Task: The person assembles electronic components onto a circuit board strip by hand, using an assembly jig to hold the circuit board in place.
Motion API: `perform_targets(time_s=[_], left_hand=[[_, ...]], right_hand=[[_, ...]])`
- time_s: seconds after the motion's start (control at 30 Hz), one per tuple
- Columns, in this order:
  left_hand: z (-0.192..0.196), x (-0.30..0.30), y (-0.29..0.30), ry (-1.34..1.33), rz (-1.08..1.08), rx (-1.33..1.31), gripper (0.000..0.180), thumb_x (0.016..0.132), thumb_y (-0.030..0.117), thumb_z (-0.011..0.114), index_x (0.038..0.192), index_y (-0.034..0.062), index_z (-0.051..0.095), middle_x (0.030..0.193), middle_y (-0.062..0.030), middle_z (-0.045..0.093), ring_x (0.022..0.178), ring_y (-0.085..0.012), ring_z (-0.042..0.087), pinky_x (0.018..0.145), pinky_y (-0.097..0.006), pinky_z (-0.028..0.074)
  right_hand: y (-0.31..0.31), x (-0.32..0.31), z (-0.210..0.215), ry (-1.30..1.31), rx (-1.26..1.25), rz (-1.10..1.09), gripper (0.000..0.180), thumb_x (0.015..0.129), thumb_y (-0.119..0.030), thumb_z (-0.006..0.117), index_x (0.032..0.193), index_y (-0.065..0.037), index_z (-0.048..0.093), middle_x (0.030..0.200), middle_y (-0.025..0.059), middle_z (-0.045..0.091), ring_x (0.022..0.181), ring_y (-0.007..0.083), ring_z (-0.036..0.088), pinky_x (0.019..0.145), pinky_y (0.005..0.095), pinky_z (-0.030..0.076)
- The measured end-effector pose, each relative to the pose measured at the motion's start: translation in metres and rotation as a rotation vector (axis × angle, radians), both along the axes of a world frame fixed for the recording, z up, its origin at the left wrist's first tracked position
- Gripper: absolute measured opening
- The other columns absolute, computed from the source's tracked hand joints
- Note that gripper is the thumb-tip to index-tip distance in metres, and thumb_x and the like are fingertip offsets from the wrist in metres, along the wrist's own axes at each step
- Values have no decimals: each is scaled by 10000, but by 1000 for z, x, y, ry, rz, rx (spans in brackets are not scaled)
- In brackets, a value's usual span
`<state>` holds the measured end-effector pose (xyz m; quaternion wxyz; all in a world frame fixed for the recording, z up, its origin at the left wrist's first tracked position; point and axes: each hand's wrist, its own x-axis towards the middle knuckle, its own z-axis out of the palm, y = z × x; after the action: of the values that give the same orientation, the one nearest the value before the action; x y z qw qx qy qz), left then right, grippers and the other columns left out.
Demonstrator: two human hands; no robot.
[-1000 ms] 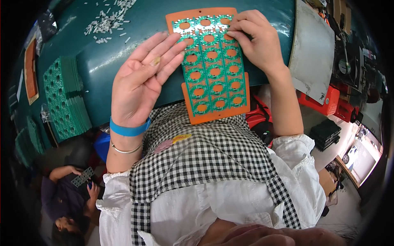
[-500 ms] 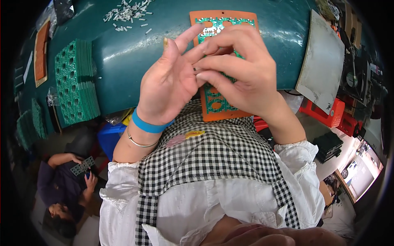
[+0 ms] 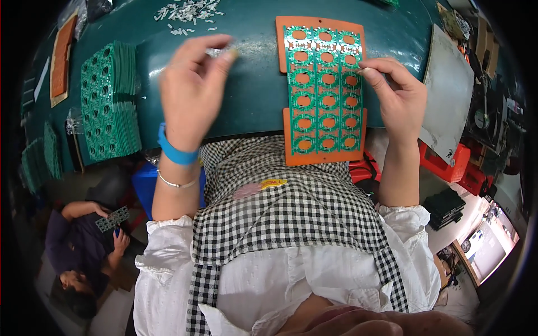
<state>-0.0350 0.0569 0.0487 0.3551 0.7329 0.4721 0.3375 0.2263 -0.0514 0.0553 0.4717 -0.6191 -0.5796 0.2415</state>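
A green circuit board panel (image 3: pixel 315 106) with rows of round cut-outs lies on an orange backing plate (image 3: pixel 291 159) at the table's near edge. My right hand (image 3: pixel 399 98) is at the panel's right edge, thumb and forefinger pinched together; whatever is between them is too small to make out. Left of the panel and apart from it, my left hand (image 3: pixel 190 84) hovers over the table with curled fingers. Something small and pale shows between its thumb and forefinger, too blurred to name. Beyond that hand lies a loose pile of small white strips (image 3: pixel 193 11).
Stacked green circuit boards (image 3: pixel 112 101) stand on the green table (image 3: pixel 246 106) at the left. A grey sheet (image 3: pixel 448 89) leans at the right, above a red crate (image 3: pixel 445 158). At lower left, another person (image 3: pixel 78 241) holds a circuit board.
My hands were together over the panel and have moved apart: the left went left and turned from open palm to curled fingers, the right went right. The panel is now uncovered.
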Motion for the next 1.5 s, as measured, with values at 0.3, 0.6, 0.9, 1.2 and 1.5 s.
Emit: perform_targets(time_s=[0.3, 0.6, 0.9, 1.2, 1.5], left_hand=[[-30, -5, 39, 410, 47, 190, 127, 782, 127, 709, 832, 30, 643, 820, -94, 615, 711, -239, 601, 642, -330, 475], [-24, -2, 35, 416, 65, 79, 130, 849, 139, 675, 881, 23, 624, 694, -40, 567, 594, -83, 484, 557, -231, 406], [-23, -4, 28, 228, 33, -127, 96, 879, 99, 651, 908, 10, 632, 744, 35, 561, 650, -32, 451, 567, -182, 369], [0, 6, 12, -338, -141, -573, 160, 920, 94, 573, 1043, 23, 646, 846, -8, 647, 614, -5, 428, 541, -159, 334], [14, 38, -28, -655, -226, -843, 294, 911, 19, 533, 1203, -17, 519, 924, -131, 679, 499, -13, 336, 464, -156, 275]], right_hand=[[-9, 17, -36, -138, -95, -160, 101, 777, -66, 720, 846, -6, 676, 867, 14, 584, 655, 82, 520, 584, 216, 439], [-5, 17, -44, -69, -11, -145, 87, 774, -52, 714, 833, -5, 670, 899, 28, 584, 692, 99, 546, 606, 229, 462], [0, 19, -47, -200, 62, -104, 95, 763, -48, 714, 834, -10, 664, 882, 48, 591, 741, 150, 598, 650, 251, 490], [2, 22, -41, -482, 178, 36, 133, 692, -32, 742, 812, -41, 685, 858, 26, 623, 761, 182, 614, 651, 282, 503], [3, -22, 10, -193, 257, 95, 207, 639, -58, 781, 831, -65, 703, 856, 56, 634, 720, 182, 613, 610, 295, 500]])
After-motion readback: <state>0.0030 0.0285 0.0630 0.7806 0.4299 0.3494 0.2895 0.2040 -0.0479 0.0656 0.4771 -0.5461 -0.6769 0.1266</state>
